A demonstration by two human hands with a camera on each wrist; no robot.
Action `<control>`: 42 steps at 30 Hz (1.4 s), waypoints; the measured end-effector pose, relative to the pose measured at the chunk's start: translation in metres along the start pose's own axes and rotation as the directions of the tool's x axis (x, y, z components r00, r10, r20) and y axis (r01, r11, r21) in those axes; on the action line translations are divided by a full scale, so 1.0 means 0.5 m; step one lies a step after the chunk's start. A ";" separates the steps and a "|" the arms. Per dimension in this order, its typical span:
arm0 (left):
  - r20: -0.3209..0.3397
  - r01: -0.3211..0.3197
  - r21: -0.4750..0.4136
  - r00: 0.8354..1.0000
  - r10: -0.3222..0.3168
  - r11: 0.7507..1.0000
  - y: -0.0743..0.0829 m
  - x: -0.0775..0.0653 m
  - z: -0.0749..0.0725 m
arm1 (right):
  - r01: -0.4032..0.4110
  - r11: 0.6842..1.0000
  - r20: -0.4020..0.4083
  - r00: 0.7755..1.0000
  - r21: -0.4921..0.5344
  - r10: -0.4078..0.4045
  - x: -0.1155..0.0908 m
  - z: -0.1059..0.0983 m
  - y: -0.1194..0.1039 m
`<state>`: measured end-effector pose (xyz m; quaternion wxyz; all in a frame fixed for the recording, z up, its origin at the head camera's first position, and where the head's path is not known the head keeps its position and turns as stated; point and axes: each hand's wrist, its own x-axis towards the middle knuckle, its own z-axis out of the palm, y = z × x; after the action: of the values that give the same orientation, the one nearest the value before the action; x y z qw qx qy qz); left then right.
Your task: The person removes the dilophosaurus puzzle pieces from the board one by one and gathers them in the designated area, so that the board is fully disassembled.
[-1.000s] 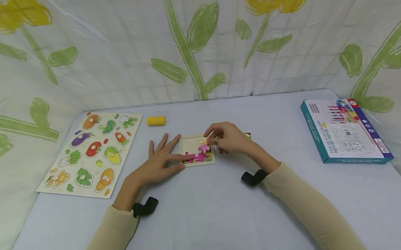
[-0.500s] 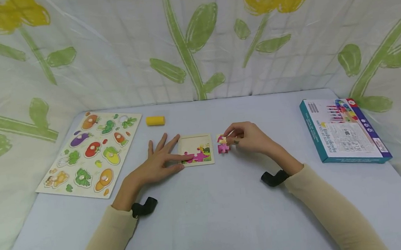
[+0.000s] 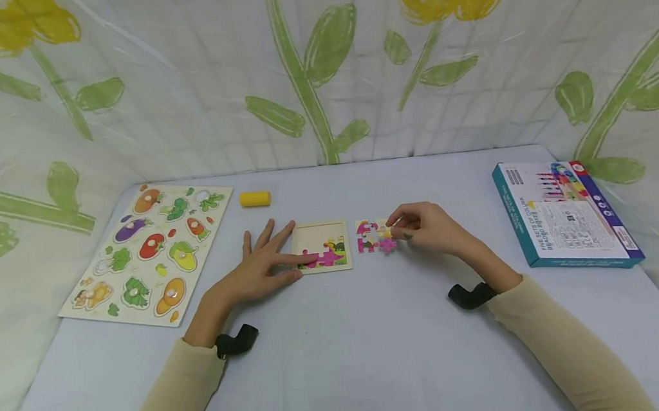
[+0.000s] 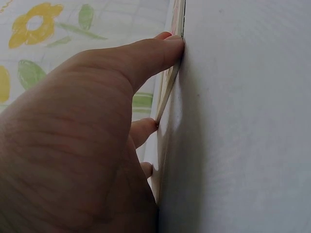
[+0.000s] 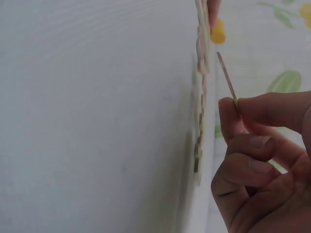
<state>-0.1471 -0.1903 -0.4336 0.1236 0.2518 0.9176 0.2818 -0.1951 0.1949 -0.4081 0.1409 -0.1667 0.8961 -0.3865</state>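
My left hand [image 3: 261,269] lies spread beside a small wooden puzzle tray [image 3: 317,233], with fingertips on its left edge and one finger across the pink pieces inside. Those pink, green and yellow pieces [image 3: 330,257] fill the tray's lower part; its upper part shows bare wood. To the right, my right hand [image 3: 427,227] pinches a jigsaw piece [image 3: 387,245], pink and yellow, between thumb and index finger. In the right wrist view that piece [image 5: 227,75] appears edge-on, raised off the table. Under and beside it lies a group of colourful jigsaw pieces [image 3: 366,245], partly covered.
A vegetable puzzle board [image 3: 153,258] lies at the left. Behind the tray is a yellow cylinder [image 3: 255,199]. A teal and white box [image 3: 569,219] lies at the far right. A flower-printed sheet [image 3: 183,114] hangs behind the table.
My right hand has lifted a pink and yellow piece away from the puzzle tray and carried it right, over the group of pieces. My left hand stays on the tray.
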 end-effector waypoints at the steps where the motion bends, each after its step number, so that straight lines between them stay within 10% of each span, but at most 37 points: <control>1: 0.000 0.000 0.001 1.000 0.000 1.000 0.000 0.000 0.000 | 0.001 1.000 0.001 1.000 -0.001 -0.001 -0.001 0.000 0.002; 42: -0.008 -0.002 -0.002 1.000 0.002 1.000 0.002 0.000 0.001 | 0.005 0.997 -0.022 1.000 -0.078 -0.007 0.002 0.024 0.002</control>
<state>-0.1467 -0.1893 -0.4336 0.1198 0.2516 0.9175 0.2838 -0.1918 0.1873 -0.4169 0.1234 -0.1704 0.9114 -0.3536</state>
